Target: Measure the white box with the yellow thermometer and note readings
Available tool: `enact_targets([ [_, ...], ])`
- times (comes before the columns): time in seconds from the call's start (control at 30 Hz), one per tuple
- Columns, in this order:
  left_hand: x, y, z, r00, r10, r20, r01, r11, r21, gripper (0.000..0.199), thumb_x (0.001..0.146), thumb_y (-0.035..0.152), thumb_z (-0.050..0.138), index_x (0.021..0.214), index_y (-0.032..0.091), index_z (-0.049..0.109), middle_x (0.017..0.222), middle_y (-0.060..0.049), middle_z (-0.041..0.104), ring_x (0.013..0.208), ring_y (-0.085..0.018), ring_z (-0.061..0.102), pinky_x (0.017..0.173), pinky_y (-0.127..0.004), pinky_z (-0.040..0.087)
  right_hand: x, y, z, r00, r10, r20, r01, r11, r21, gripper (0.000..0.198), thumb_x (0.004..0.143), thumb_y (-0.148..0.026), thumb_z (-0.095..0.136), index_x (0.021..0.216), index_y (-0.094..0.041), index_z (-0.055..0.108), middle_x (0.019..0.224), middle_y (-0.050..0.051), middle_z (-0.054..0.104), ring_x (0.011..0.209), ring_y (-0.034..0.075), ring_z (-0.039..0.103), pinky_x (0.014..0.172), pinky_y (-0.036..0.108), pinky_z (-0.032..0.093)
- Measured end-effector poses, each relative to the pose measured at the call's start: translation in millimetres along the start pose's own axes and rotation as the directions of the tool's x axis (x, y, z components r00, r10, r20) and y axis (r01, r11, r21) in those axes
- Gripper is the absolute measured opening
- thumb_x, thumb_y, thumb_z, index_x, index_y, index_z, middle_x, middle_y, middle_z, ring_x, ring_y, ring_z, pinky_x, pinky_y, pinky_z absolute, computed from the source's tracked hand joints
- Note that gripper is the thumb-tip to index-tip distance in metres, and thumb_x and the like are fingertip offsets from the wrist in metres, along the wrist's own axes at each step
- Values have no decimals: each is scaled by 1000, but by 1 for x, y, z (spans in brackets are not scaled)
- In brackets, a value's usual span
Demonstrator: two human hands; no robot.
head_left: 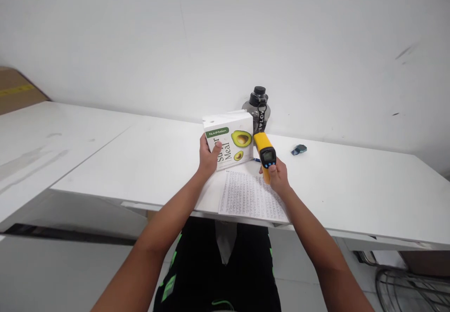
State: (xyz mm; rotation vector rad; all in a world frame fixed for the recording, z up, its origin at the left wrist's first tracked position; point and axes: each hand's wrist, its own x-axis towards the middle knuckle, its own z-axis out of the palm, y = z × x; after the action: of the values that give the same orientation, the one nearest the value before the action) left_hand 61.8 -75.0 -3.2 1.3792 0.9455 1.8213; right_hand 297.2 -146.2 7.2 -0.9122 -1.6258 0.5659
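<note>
A white box printed with avocados point(228, 145) is tilted above the table, gripped at its left side by my left hand point(210, 155). The thumb lies across the box's front and the other fingers are hidden behind it. My right hand point(277, 174) is wrapped round a yellow and black infrared thermometer point(266, 150), its small screen and blue buttons facing me. The thermometer's front end is close to the box's right edge. Under both hands a printed sheet of paper point(249, 197) lies at the table's front edge. Part of a blue pen point(256, 159) shows between box and thermometer.
Behind the box a dark translucent water bottle point(269, 113) stands by the wall. A small teal object point(298, 149), its kind unclear, lies to the right on the white table point(351, 185). A cardboard box point(19, 89) is at far left, a wire rack point(411, 288) at lower right.
</note>
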Motion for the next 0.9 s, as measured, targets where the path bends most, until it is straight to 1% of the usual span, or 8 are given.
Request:
enact_targets([
  [0.07,-1,0,0,1000,1,12,-2,1000,30,63,79,60,69,125,21,50,121,-12,63,107,-25,65,88,-39,56,1,-3,0,999,-7,34,7,1000,2,57,90,-74,37,83,-22,57,66,2,59,54,16,58,51,30,47],
  [0.17,-2,-1,0,1000,14,-1,-13,998,65,62,79,60,69,123,21,50,121,-12,64,108,-26,64,89,-40,55,2,-3,-2,997,-12,80,14,999,-31,55,92,-72,38,86,-22,59,68,2,58,58,17,59,55,31,48],
  [0.27,-2,0,0,1000,15,-3,-15,998,64,62,79,61,68,123,21,49,120,-12,64,106,-26,65,87,-40,56,2,0,-3,992,-12,126,19,998,-58,53,94,-68,38,90,-21,61,70,3,59,62,18,59,58,32,48],
  [0.37,-2,0,1,1000,27,8,-27,998,62,63,80,62,67,123,21,49,119,-12,64,106,-26,65,87,-40,55,2,3,-3,988,-3,156,14,998,-66,54,94,-68,38,92,-21,62,70,3,59,65,19,59,60,32,48],
  [0.57,-4,0,2,999,21,33,-24,996,81,63,80,62,67,126,22,48,122,-12,62,108,-26,64,87,-39,56,1,0,-3,981,87,175,-76,995,-71,62,89,-77,36,92,-22,63,71,4,60,68,20,60,62,33,49],
  [0.67,-4,1,1,999,23,38,-26,996,85,63,81,61,66,127,22,48,122,-12,62,108,-26,64,87,-40,55,1,-1,-3,978,107,179,-95,993,-76,65,87,-79,35,93,-21,64,73,5,61,68,21,61,63,35,50],
  [0.77,-5,1,1,998,33,59,-38,996,84,64,81,61,66,128,21,47,122,-12,62,109,-26,64,89,-41,54,0,2,-2,976,102,194,-89,993,-73,64,89,-77,36,98,-21,65,80,6,64,69,21,62,63,35,52],
  [0.9,-5,0,1,995,26,94,-34,996,77,65,81,60,66,129,21,46,125,-13,61,112,-27,63,93,-43,54,-4,9,-1,969,111,220,-100,993,-60,61,90,-74,39,106,-21,65,92,9,66,77,22,65,63,34,55],
])
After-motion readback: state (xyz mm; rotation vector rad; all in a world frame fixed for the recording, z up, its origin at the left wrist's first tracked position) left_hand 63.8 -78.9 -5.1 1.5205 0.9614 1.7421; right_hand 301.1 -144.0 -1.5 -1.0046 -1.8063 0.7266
